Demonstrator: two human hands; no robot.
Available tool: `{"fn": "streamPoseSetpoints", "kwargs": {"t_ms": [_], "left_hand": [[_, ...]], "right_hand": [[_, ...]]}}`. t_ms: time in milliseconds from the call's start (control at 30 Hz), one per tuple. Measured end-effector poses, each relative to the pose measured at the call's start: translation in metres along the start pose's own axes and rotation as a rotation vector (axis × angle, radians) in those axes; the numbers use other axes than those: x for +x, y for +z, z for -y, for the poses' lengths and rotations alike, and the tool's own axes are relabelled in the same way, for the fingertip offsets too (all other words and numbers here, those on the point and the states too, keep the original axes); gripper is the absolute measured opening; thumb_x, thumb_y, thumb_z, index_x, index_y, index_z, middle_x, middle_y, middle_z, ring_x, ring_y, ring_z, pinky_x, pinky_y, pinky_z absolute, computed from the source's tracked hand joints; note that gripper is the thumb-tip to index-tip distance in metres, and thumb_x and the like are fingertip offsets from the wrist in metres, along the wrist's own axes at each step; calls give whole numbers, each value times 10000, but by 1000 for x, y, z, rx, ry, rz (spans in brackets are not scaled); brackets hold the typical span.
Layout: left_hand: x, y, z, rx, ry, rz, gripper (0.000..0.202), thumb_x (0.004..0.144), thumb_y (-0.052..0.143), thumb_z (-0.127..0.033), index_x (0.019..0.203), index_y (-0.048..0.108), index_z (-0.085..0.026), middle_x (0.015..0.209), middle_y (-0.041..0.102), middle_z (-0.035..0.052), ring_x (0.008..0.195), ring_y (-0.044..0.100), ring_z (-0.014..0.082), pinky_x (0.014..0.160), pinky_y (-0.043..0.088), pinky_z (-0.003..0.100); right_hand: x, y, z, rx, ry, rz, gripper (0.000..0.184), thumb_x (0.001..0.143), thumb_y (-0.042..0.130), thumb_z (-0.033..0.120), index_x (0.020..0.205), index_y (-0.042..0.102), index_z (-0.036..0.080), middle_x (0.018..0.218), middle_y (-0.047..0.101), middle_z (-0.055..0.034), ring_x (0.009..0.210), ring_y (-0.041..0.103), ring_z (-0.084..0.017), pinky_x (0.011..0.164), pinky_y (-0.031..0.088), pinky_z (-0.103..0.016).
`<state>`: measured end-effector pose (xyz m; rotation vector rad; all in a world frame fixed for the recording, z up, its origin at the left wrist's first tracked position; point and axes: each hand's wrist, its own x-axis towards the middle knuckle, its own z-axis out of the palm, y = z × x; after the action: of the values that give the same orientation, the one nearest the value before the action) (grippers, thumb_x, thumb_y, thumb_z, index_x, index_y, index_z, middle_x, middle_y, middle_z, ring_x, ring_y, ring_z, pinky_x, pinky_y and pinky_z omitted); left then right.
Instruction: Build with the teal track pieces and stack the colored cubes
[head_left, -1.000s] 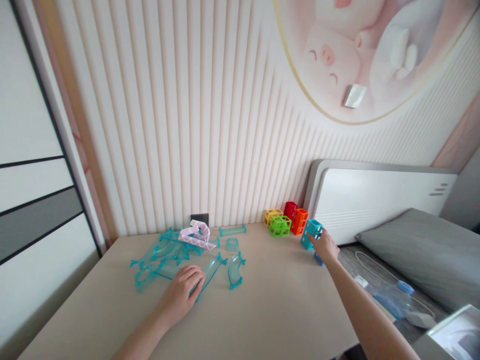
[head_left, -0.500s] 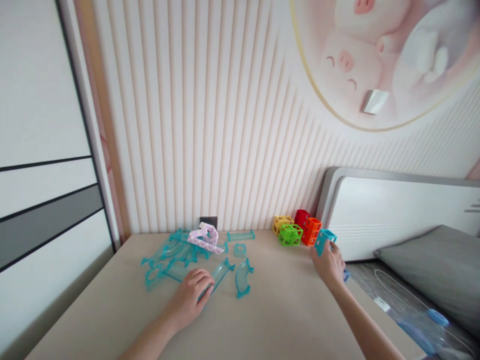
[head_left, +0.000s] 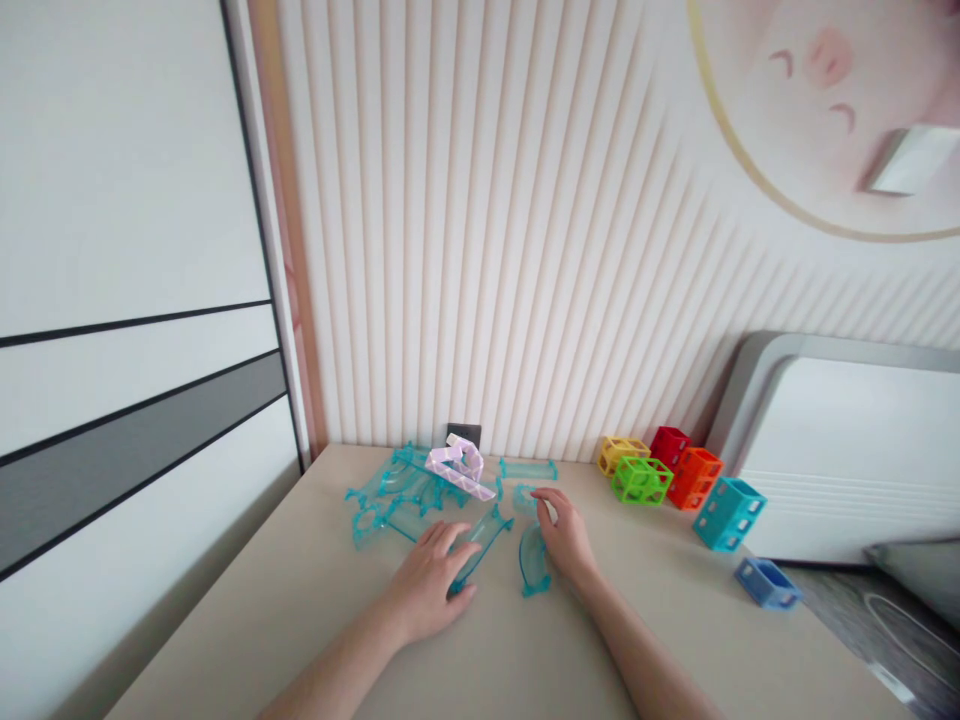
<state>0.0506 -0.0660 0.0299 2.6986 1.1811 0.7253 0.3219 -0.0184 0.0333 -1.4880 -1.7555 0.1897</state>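
Note:
My left hand (head_left: 427, 585) lies flat on the beige table (head_left: 525, 650), fingers spread over a straight clear teal track piece (head_left: 484, 535). My right hand (head_left: 564, 535) rests on the top end of a curved teal track piece (head_left: 531, 562), thumb and fingers pinching near a small teal piece (head_left: 523, 498); I cannot make out what the pinch holds. A heap of teal track pieces (head_left: 394, 495) with a lilac lattice piece (head_left: 459, 465) on top lies behind my left hand.
Yellow (head_left: 622, 455), green (head_left: 641, 480), red (head_left: 670, 445) and orange (head_left: 696, 477) open-frame cubes stand by the ribbed wall. A teal double cube (head_left: 729, 512) and a blue frame block (head_left: 766, 583) sit near the table's right edge. A white headboard (head_left: 847, 450) is beyond.
My right hand let go of the teal double cube, which now stands on the table, and moved left to the curved track piece. The view swung left. My left hand stayed on the straight track.

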Motion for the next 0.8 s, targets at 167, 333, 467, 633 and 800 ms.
{"fn": "streamPoseSetpoints", "kwargs": {"t_ms": [167, 333, 467, 633, 800], "left_hand": [[0, 3, -1, 6, 0, 22, 355, 838, 630, -222, 1190, 612, -266, 1279, 569, 94, 1211, 544, 300, 1122, 382, 566], [0, 3, -1, -14, 10, 0, 344, 838, 636, -236, 1180, 624, -272, 1268, 583, 84, 1194, 548, 290, 1133, 370, 547], [1, 1, -2, -17, 15, 1, 340, 838, 638, -234, 1177, 635, -262, 1231, 613, 89, 1199, 542, 286, 1130, 373, 536], [1, 0, -3, -55, 14, -17, 328, 837, 633, -232, 1165, 642, -256, 1188, 632, 87, 1203, 537, 287, 1130, 371, 537], [2, 2, -2, -91, -4, -8, 520, 805, 607, -161, 1314, 565, -258, 1184, 636, 78, 1187, 552, 270, 1150, 351, 532]], "right_hand": [[-16, -5, -10, 56, 1, 34, 325, 925, 439, 368, 1003, 713, 213, 1060, 730, -93, 1032, 679, -260, 959, 523, -397], [-19, -2, -5, 67, 20, 88, 299, 913, 462, 353, 984, 720, 221, 1063, 722, -95, 1017, 675, -249, 965, 510, -385], [-19, 0, -2, 45, 18, 151, 277, 892, 486, 331, 966, 725, 211, 1069, 713, -97, 1014, 670, -247, 960, 507, -383], [-21, -3, -2, 57, 23, 150, 272, 898, 482, 316, 958, 730, 223, 1038, 726, -84, 982, 680, -238, 939, 514, -377], [-20, -4, -1, 50, 24, 170, 267, 897, 486, 314, 937, 732, 221, 1024, 732, -82, 954, 686, -235, 915, 521, -365]]}}
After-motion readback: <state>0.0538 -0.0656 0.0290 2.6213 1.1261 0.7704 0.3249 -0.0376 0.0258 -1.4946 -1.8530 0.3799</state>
